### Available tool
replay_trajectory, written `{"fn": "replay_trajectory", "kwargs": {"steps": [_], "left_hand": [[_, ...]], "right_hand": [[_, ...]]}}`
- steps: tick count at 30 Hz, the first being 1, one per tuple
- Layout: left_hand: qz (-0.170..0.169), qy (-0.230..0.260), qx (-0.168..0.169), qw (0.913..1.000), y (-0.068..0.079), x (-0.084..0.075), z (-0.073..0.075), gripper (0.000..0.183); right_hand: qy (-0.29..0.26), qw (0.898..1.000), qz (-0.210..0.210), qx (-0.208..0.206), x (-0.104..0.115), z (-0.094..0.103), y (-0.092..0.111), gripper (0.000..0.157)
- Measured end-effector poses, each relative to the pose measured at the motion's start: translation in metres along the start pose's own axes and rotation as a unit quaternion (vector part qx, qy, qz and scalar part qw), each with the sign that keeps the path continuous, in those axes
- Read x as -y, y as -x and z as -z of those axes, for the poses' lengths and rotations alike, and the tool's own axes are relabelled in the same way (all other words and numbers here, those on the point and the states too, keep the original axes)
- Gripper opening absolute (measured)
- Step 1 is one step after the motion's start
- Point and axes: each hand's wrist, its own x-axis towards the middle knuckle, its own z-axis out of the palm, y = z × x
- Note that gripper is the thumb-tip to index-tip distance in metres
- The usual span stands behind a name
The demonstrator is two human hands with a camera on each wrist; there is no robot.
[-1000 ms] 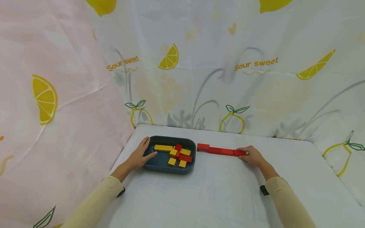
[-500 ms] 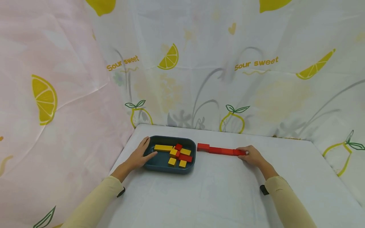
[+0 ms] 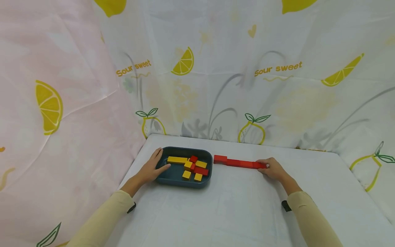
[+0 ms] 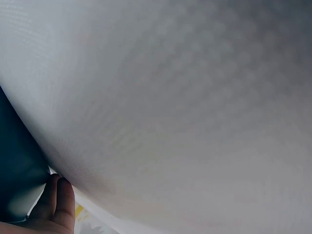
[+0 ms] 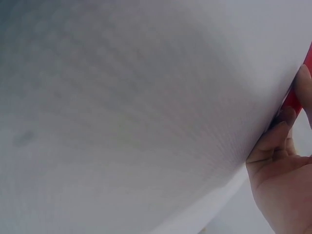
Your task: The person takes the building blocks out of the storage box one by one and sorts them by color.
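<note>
A dark blue tray (image 3: 182, 184) stands left of the middle of the table in the head view. My left hand (image 3: 150, 168) holds its left side, thumb over the rim and fingers along the outside; in the left wrist view two fingers (image 4: 61, 200) lie against the tray's wall. Inside are yellow blocks (image 3: 177, 160) and red blocks (image 3: 201, 171). To the right, a row of red blocks (image 3: 234, 162) lies end to end. My right hand (image 3: 274, 168) pinches the red block (image 3: 258, 165) at the row's right end, its fingertips partly hiding it.
The table (image 3: 210, 219) has a white cover. A patterned cloth (image 3: 216, 85) rises behind the table, and a pinkish cloth (image 3: 77, 144) runs along its left side. The row's left block (image 3: 220, 159) lies close to the tray's right rim.
</note>
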Motion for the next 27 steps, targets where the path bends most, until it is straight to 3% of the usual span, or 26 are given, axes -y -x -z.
{"fn": "replay_trajectory", "kwargs": {"steps": [27], "left_hand": [[0.003, -0.001, -0.001, 1.0000, 0.0015, -0.0058, 0.0012, 0.094]], "right_hand": [[0.005, 1.000, 0.005, -0.001, 0.0006, -0.0012, 0.0000, 0.040]]}}
